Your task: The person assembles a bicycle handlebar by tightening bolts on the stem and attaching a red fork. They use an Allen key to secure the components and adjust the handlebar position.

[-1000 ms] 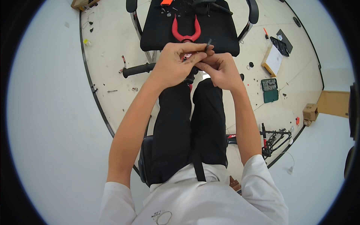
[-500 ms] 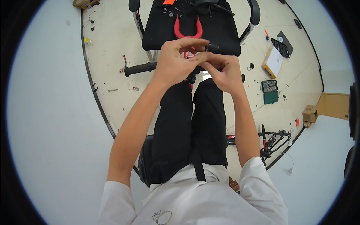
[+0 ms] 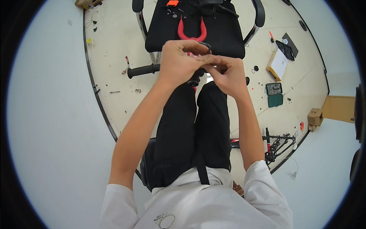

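Over my knees, my left hand [image 3: 178, 61] curls around a small black ring-like part [image 3: 206, 45], whose curved edge shows past the fingertips. My right hand [image 3: 228, 74] is closed in a pinch, its fingertips meeting my left thumb. What lies between those fingertips is hidden. Just beyond my hands, a red bicycle fork [image 3: 192, 37] points its two legs away over the black chair seat [image 3: 160, 38]. Below my hands runs a handlebar, its black grip [image 3: 143, 71] sticking out to the left.
Small metal parts [image 3: 175, 16] and an orange piece [image 3: 172, 3] lie on the seat. To the right on the floor are a green case [image 3: 275, 100], a white-topped board [image 3: 278, 63] and a black tool case [image 3: 285, 49]. A black bicycle frame [image 3: 280, 145] rests near the right wall.
The black part has turned and shifted slightly left, now showing as a curved edge. My left fingers have curled in more. My right hand has hardly moved.
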A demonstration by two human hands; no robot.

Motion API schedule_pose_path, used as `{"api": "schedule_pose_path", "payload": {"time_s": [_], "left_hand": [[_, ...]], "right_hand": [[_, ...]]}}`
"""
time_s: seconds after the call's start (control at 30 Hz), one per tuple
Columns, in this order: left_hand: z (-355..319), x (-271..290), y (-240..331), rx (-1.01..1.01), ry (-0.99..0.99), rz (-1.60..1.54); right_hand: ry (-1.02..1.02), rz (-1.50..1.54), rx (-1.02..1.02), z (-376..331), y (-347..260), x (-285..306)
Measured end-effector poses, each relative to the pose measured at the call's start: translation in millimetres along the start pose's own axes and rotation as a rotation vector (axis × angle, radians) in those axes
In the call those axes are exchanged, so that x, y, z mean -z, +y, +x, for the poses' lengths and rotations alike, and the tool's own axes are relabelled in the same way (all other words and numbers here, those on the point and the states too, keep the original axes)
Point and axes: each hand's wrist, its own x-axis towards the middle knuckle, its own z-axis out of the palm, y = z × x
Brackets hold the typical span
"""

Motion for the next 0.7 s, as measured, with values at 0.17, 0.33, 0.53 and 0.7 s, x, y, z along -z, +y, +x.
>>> {"api": "schedule_pose_path", "payload": {"time_s": [0.17,0.33,0.53,0.7], "left_hand": [[1.6,20.0,14.7,0.038,-0.022,-0.095],[-4.4,30.6,-2.2,0.074,-0.031,-0.097],[-6.2,33.7,-9.5,0.080,-0.034,-0.056],[-7.2,28.9,-5.9,0.110,-0.056,-0.275]], "right_hand": [[0.025,0.109,0.024,8.0,-13.4,-10.3],[-0.068,0.072,-0.014,9.3,-1.6,-23.7],[-0.076,0.062,-0.044,8.9,-5.0,-28.0],[-0.088,0.195,-0.024,10.7,13.5,-29.8]]}}
